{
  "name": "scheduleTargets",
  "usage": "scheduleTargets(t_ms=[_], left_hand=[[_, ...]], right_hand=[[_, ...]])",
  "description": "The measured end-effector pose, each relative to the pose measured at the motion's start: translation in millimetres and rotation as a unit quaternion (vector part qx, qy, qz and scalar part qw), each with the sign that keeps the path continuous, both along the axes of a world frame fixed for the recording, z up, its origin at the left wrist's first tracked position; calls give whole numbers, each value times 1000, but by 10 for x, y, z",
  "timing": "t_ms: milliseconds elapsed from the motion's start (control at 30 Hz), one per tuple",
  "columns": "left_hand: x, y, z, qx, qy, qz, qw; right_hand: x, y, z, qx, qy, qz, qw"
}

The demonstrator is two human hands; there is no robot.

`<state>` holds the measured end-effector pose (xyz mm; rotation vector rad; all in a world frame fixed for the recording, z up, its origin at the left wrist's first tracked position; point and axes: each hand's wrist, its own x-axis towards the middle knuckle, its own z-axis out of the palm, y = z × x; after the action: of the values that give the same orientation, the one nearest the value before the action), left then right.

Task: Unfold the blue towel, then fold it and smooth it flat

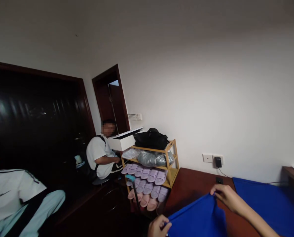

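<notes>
A blue cloth [198, 217] hangs stretched between my two hands over the dark red tabletop [183, 184]. At the bottom of the view, my left hand [159, 226] pinches its left corner. My right hand [223, 196] grips the upper right corner, with folds dropping beneath the fingers. The cloth's lower part runs out of view. Another blue cloth [267, 200] lies on the tabletop at the right, beyond my right forearm.
A wooden rack [173, 168] holds a black bag [152, 139], a white box [122, 142] and several slippers [152, 176]. One person [99, 154] sits behind it, another [11, 194] at far left. A plugged-in adapter [218, 162] is on the wall.
</notes>
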<state>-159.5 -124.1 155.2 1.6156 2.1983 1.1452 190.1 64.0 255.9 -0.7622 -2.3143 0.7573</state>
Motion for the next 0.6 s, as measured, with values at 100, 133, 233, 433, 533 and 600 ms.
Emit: scheduleTargets(t_ms=[100, 133, 233, 433, 533, 600], left_hand=[[334, -22, 754, 80, -35, -70, 994], [434, -35, 991, 100, -47, -93, 990], [652, -45, 1564, 132, -93, -158, 974], [854, 94, 2080, 153, -137, -215, 955], [889, 136, 2143, 155, -143, -225, 951], [883, 147, 2149, 153, -150, -233, 949]], right_hand=[[591, -209, 340, 0, 37, -49, 998], [763, -284, 441, -4, 56, -68, 996], [1182, -538, 701, -28, 117, -119, 986], [1555, -992, 911, -98, 203, -168, 960], [1622, -1142, 869, -111, 220, -190, 950], [1657, -1224, 827, -114, 226, -199, 947]])
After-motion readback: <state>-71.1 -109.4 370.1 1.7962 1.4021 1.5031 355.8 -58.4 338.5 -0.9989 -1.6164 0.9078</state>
